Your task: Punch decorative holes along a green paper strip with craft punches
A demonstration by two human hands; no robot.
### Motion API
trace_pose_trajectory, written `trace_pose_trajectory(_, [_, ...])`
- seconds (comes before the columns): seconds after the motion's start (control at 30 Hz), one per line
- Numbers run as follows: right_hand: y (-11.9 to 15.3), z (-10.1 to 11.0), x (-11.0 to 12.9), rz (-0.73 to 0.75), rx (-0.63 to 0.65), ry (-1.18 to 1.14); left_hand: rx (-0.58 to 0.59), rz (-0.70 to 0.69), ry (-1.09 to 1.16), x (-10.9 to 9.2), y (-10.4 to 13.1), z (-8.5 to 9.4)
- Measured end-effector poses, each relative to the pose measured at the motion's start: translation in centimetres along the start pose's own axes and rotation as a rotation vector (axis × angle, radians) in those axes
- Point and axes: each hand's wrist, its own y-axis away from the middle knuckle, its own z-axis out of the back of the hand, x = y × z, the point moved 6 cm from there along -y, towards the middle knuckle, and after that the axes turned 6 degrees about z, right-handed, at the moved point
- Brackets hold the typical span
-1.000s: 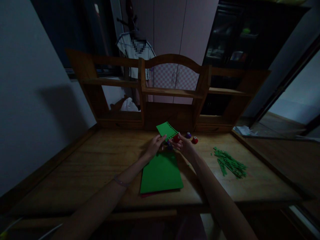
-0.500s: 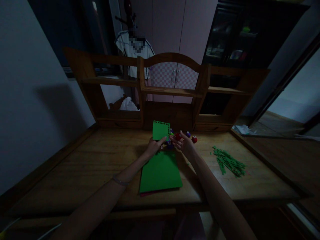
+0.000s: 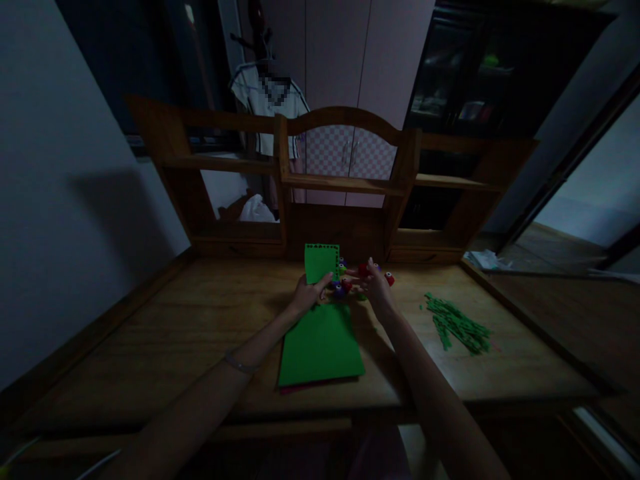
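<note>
My left hand (image 3: pixel 309 295) is closed on a small green sheet of paper (image 3: pixel 321 261), thumb on top. Cut-out shapes run along the sheet's top and right edges. To the right, my right hand (image 3: pixel 376 285) has a small red craft punch (image 3: pixel 363 269) at its fingers and thumb, partly hidden by them. Several similar punches with round white tops lie around both hands, among them a purple punch (image 3: pixel 339 290) and another red punch (image 3: pixel 389 279). Below my hands lies a stack of green paper (image 3: pixel 323 347), with a pink edge showing underneath.
A pile of thin green paper strips (image 3: pixel 459 323) lies on the right of the wooden desk (image 3: pixel 210 320). Along the desk's back stands a wooden shelf unit (image 3: pixel 345 183). Behind it a white shirt (image 3: pixel 267 100) hangs before a pink wardrobe.
My right hand has drawn slightly right, away from the green sheet, and the red punch at its fingers has shifted with it. My left hand stays on the sheet, which tilts slightly.
</note>
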Motion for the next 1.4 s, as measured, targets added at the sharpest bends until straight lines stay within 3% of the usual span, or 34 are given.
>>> trace_pose_trajectory(0.27, [0.3, -1.6, -1.6, -0.117, 0.095, -0.060, -0.020, -0.012, -0.008, 0.4, 0.2, -0.3])
trace_pose_trajectory(0.63, [0.9, -1.7, -0.6, -0.155, 0.110, -0.149, -0.038, -0.037, -0.011, -0.2, 0.5, -0.3])
trace_pose_trajectory(0.93, [0.9, -2.1, -1.0, -0.206, 0.142, -0.206, -0.003, -0.004, -0.032, 0.7, 0.3, -0.7])
trace_pose_trajectory(1.4, [0.3, -1.8, -2.1, -0.215, 0.124, -0.148, 0.011, -0.028, -0.039, 0.0, 0.7, -0.7])
